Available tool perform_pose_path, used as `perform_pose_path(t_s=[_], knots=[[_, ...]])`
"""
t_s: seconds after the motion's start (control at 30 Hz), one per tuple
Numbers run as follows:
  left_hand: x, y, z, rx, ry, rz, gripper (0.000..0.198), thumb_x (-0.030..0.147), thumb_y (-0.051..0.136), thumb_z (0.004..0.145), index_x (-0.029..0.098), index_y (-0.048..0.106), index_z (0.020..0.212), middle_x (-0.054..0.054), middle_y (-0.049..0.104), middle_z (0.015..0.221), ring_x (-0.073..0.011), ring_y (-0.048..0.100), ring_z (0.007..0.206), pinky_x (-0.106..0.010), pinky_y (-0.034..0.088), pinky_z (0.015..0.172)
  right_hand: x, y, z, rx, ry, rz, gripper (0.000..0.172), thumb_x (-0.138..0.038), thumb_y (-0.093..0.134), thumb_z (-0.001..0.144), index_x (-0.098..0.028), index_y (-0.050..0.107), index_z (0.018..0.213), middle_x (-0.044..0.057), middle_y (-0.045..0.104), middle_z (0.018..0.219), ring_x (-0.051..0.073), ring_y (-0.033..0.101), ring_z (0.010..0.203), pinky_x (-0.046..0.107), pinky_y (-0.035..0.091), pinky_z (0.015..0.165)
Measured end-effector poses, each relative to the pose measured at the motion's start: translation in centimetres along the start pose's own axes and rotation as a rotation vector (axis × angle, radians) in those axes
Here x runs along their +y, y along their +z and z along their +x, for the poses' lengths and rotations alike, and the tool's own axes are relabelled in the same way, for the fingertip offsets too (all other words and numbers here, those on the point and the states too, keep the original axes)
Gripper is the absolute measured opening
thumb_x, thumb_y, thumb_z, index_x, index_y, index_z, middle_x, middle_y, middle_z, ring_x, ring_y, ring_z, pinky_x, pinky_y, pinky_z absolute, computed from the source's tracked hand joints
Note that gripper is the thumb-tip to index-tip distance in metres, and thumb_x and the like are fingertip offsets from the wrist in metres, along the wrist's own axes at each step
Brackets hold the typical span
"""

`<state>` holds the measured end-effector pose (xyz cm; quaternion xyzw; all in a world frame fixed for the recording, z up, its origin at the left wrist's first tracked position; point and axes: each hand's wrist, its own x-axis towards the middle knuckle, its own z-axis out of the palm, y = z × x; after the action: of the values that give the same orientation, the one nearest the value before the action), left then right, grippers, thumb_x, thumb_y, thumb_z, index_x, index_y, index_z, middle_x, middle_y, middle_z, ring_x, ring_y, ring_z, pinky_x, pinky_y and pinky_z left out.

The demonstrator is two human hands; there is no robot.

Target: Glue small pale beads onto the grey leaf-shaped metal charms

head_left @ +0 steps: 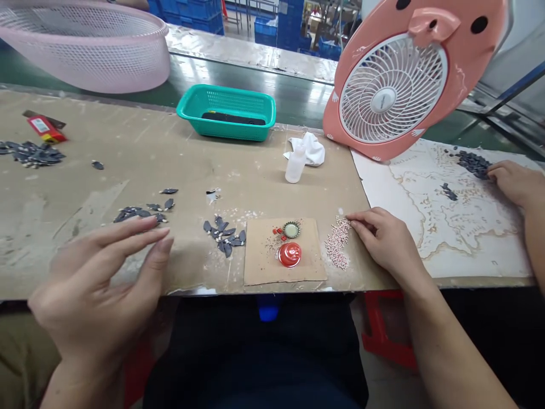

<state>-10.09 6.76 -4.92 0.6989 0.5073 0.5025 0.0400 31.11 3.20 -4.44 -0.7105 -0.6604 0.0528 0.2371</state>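
My left hand (pixel 106 278) hovers at the left near the table edge. Its fingers and thumb are apart, with nothing visible between them. Beyond its fingertips lie dark grey leaf-shaped pieces (pixel 136 213) with pale tips. My right hand (pixel 378 238) rests at a small heap of pale pinkish beads (pixel 338 244), thumb and index finger pinched at its edge; anything between them is too small to make out. Between my hands lies a cardboard square (pixel 259 267) carrying a red glossy blob (pixel 290 255), a bottle cap (pixel 292 229) and tiny red bits (pixel 277 230). More grey pieces (pixel 225 236) lie left of the cardboard.
A small clear bottle (pixel 295 166) stands before a crumpled white tissue (pixel 313 150). Behind are a green basket (pixel 230 132), a pink basket (pixel 128 62) and a pink fan (pixel 383 102). At right, another person's hand (pixel 517 180) touches dark pieces (pixel 472 163).
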Motion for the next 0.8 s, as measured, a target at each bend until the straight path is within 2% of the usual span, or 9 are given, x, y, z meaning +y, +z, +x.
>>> perform_pose_path(t_s=[0.07, 0.13, 0.23, 0.37, 0.53, 0.6, 0.67, 0.73, 0.8], knots=[[1.5, 0.2, -0.3, 0.015, 0.056, 0.027, 0.042, 0.007, 0.086, 0.072, 0.027, 0.081, 0.108, -0.002, 0.078, 0.119, -0.0349, 0.071, 0.109, -0.053, 0.052, 0.105, 0.2, -0.1, 0.1, -0.009, -0.018, 0.005, 0.021, -0.03, 0.059, 0.097, -0.022, 0.078, 0.104, 0.006, 0.074, 0.098, 0.021, 0.07, 0.09, 0.037, 0.052, 0.081], [2.6, 0.5, -0.4, 0.03, 0.096, 0.011, 0.038, 0.007, 0.087, 0.07, 0.028, 0.081, 0.102, -0.001, 0.08, 0.113, -0.033, 0.075, 0.101, -0.051, 0.056, 0.099, 0.3, -0.2, 0.0, -0.015, -0.027, -0.001, 0.02, -0.031, 0.059, 0.097, -0.022, 0.077, 0.101, 0.006, 0.074, 0.096, 0.021, 0.069, 0.087, 0.036, 0.052, 0.079], [3.7, 0.9, -0.7, 0.027, 0.098, -0.02, 0.038, 0.008, 0.086, 0.071, 0.03, 0.081, 0.101, 0.0, 0.08, 0.112, -0.0319, 0.075, 0.099, -0.051, 0.057, 0.097, 0.3, -0.2, -0.2, -0.025, -0.037, -0.029, 0.019, -0.031, 0.059, 0.098, -0.021, 0.074, 0.097, 0.005, 0.072, 0.094, 0.02, 0.067, 0.083, 0.036, 0.052, 0.077], [5.1, 1.4, -1.2, -0.065, 0.083, -0.12, 0.042, 0.007, 0.085, 0.074, 0.032, 0.079, 0.107, 0.0, 0.078, 0.116, -0.0302, 0.073, 0.102, -0.051, 0.056, 0.099, 0.5, 0.3, -0.3, -0.022, -0.051, -0.108, 0.019, -0.032, 0.054, 0.1, -0.021, 0.069, 0.095, 0.006, 0.069, 0.092, 0.023, 0.064, 0.085, 0.037, 0.049, 0.076], [7.3, 2.0, -1.8, -0.163, 0.098, -0.249, 0.043, 0.003, 0.081, 0.077, 0.032, 0.077, 0.109, -0.001, 0.078, 0.113, -0.026, 0.072, 0.104, -0.043, 0.055, 0.098, 0.4, 0.2, -0.6, 0.039, -0.095, -0.171, 0.018, -0.031, 0.052, 0.101, -0.021, 0.064, 0.092, 0.008, 0.067, 0.09, 0.025, 0.062, 0.087, 0.038, 0.046, 0.076], [8.5, 2.1, -1.9, -0.191, 0.043, -0.348, 0.041, 0.0, 0.078, 0.079, 0.03, 0.077, 0.107, 0.0, 0.078, 0.107, -0.0227, 0.071, 0.101, -0.037, 0.055, 0.095, -1.0, -0.6, -1.6, 0.09, -0.13, -0.155, 0.017, -0.03, 0.05, 0.102, -0.02, 0.061, 0.093, 0.008, 0.065, 0.089, 0.024, 0.061, 0.085, 0.037, 0.046, 0.075], [9.9, 2.1, -1.9, -0.283, -0.058, -0.496, 0.036, 0.001, 0.076, 0.082, 0.029, 0.077, 0.105, 0.001, 0.078, 0.1, -0.0182, 0.072, 0.095, -0.03, 0.056, 0.089, -3.7, -1.5, -3.1, 0.136, -0.185, -0.11, 0.015, -0.029, 0.049, 0.103, -0.02, 0.059, 0.096, 0.006, 0.063, 0.089, 0.02, 0.06, 0.082, 0.034, 0.046, 0.073], [11.5, 2.0, -1.8, -0.476, -0.229, -0.674, 0.027, 0.007, 0.076, 0.085, 0.028, 0.078, 0.102, 0.002, 0.078, 0.093, -0.0145, 0.072, 0.085, -0.023, 0.057, 0.079, -7.1, -2.1, -5.0, 0.138, -0.293, -0.036, 0.012, -0.027, 0.049, 0.103, -0.022, 0.058, 0.096, 0.004, 0.062, 0.089, 0.018, 0.061, 0.087, 0.03, 0.047, 0.077], [12.7, 2.1, -1.8, -0.695, -0.455, -0.822, 0.013, 0.018, 0.079, 0.086, 0.024, 0.08, 0.098, 0.0, 0.078, 0.085, -0.0136, 0.07, 0.075, -0.021, 0.055, 0.069, -10.1, -2.3, -6.6, 0.122, -0.483, 0.068, 0.005, -0.019, 0.054, 0.101, -0.02, 0.059, 0.101, 0.004, 0.063, 0.092, 0.015, 0.061, 0.086, 0.028, 0.048, 0.078]])
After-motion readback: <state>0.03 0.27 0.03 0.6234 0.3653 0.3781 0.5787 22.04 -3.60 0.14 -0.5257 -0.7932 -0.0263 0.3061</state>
